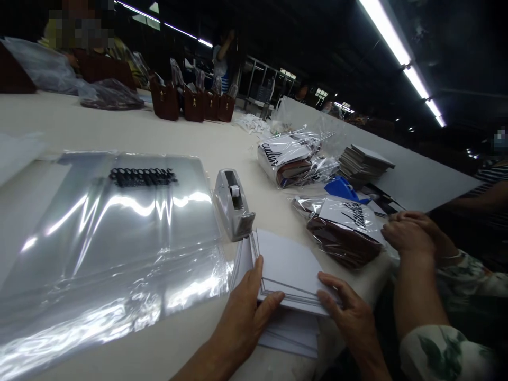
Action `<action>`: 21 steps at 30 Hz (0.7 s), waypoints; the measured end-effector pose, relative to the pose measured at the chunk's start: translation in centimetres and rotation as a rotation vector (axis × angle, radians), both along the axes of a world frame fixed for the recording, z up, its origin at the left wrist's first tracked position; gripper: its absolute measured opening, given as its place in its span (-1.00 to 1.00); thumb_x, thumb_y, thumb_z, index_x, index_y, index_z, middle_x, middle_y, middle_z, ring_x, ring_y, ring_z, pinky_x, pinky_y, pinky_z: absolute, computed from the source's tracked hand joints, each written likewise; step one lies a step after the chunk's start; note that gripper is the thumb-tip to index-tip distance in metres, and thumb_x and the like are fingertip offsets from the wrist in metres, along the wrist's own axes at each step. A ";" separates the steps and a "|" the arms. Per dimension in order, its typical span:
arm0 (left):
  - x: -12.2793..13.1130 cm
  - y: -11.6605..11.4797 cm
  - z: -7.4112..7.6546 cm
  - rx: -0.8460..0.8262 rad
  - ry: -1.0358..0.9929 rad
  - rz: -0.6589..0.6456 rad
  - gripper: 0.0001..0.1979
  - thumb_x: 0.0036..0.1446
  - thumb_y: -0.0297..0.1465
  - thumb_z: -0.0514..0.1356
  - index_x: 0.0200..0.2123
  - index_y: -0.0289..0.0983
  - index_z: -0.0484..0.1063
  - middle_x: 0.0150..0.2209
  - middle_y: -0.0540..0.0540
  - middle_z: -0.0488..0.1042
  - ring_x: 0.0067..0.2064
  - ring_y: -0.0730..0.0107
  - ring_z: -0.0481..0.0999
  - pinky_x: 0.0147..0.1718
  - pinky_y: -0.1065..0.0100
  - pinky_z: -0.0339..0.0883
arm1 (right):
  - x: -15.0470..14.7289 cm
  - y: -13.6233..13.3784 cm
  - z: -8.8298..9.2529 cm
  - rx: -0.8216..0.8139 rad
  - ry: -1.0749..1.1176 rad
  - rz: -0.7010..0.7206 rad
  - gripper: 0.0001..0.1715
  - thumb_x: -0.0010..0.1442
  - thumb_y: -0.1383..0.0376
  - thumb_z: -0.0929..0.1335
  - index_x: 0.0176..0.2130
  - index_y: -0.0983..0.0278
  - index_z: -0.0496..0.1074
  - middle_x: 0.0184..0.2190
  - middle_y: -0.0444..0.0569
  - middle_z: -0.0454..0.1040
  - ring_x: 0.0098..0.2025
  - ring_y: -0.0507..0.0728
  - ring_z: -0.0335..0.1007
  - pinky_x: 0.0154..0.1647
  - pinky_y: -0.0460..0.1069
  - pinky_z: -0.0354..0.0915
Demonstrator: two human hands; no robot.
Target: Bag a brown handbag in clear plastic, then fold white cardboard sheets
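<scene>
A stack of white cards (288, 262) sits at the front of the table, its sheets slightly fanned. My left hand (248, 304) grips its near left corner, thumb on top and fingers along the side. At the right edge, my right hand (349, 309) holds the same stack between thumb and fingers. More white cards (291, 336) lie underneath, partly hidden by my hands. Just beyond the stack stands a grey tape dispenser (234, 206). Left of it, clear plastic bags (159, 233) lie flat in a pile, with a row of black rings or clips (143, 177) on top.
Right of me, a co-worker's hands (408, 233) touch a wrapped brown bag (345, 233). Behind it are another wrapped bag (293, 156), a blue object (345, 188) and stacked boards (363, 164). Several brown handbags (194, 103) stand at the back. A panel (397, 143) slants along the right.
</scene>
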State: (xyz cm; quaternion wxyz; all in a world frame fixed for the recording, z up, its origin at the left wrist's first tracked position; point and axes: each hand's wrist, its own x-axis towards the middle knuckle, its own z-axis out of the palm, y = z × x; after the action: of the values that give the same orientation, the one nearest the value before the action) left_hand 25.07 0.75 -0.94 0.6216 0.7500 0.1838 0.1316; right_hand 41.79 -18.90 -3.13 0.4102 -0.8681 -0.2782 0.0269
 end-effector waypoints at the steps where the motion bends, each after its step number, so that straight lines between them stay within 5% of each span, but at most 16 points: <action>1: 0.0 0.0 -0.1 0.013 0.006 -0.011 -0.30 0.14 -0.19 0.05 0.24 -0.32 -0.16 0.25 -0.16 0.00 0.25 0.21 0.00 0.20 0.17 -0.06 | 0.0 0.0 -0.4 -0.001 0.004 -0.030 -0.53 -0.02 -0.01 0.38 -0.16 0.18 0.39 -0.07 -0.02 0.40 0.01 0.24 0.27 0.08 0.18 0.17; 7: -0.5 0.3 -1.0 -0.028 0.109 0.036 -0.23 0.09 -0.29 0.08 0.25 -0.38 -0.27 0.26 -0.16 -0.08 0.27 0.21 -0.05 0.23 0.15 -0.14 | -1.0 0.5 -0.4 -0.140 -0.195 0.038 -0.56 0.02 -0.09 0.32 -0.23 0.14 0.42 -0.22 -0.07 0.47 -0.19 0.24 0.39 -0.14 0.16 0.30; 11: -0.9 0.7 -1.6 -0.058 0.130 0.080 -0.26 0.08 -0.32 0.08 0.25 -0.37 -0.19 0.25 -0.18 -0.01 0.24 0.14 0.05 0.20 0.13 -0.04 | 1.2 4.2 1.0 -0.192 -0.463 0.118 -0.54 0.14 -0.09 0.22 -0.25 0.20 0.41 -0.28 -0.03 0.47 -0.20 0.24 0.37 -0.08 0.21 0.22; 14: -0.8 0.8 -1.6 -0.193 0.131 0.079 -0.25 0.09 -0.25 0.07 0.25 -0.34 -0.23 0.14 -0.28 0.21 -0.17 0.17 0.49 -0.18 0.16 0.39 | 4.6 9.0 1.0 -0.220 -0.437 0.250 -0.54 0.21 0.00 0.18 -0.13 0.27 0.37 -0.15 0.05 0.42 -0.08 0.21 0.31 -0.01 0.13 0.19; 17: -0.8 0.6 -1.5 -0.327 0.136 0.075 -0.24 0.12 -0.20 0.04 0.25 -0.35 -0.27 -0.09 -0.25 0.43 -0.58 0.44 0.40 -0.51 0.29 0.39 | 7.0 13.3 -0.2 -0.244 -0.406 0.349 -0.55 0.21 0.04 0.19 -0.11 0.30 0.37 -0.16 0.09 0.42 -0.08 0.22 0.30 -0.02 0.13 0.20; 21: -0.8 0.4 -1.8 -0.274 0.104 0.098 -0.27 0.10 -0.21 0.05 0.25 -0.34 -0.18 -0.03 -0.25 0.38 -0.38 0.30 0.48 -0.38 0.24 0.42 | 6.9 15.0 -2.2 -0.241 -0.382 0.424 -0.61 0.20 0.04 0.21 -0.21 0.25 0.40 -0.28 0.00 0.45 -0.21 0.17 0.35 -0.11 0.08 0.25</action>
State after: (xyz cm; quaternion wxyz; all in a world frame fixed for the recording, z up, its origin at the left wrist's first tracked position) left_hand 24.27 1.16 -2.76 0.7005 0.6542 0.2683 0.0966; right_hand 48.72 -3.89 -5.37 0.2298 -0.8225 -0.5199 -0.0192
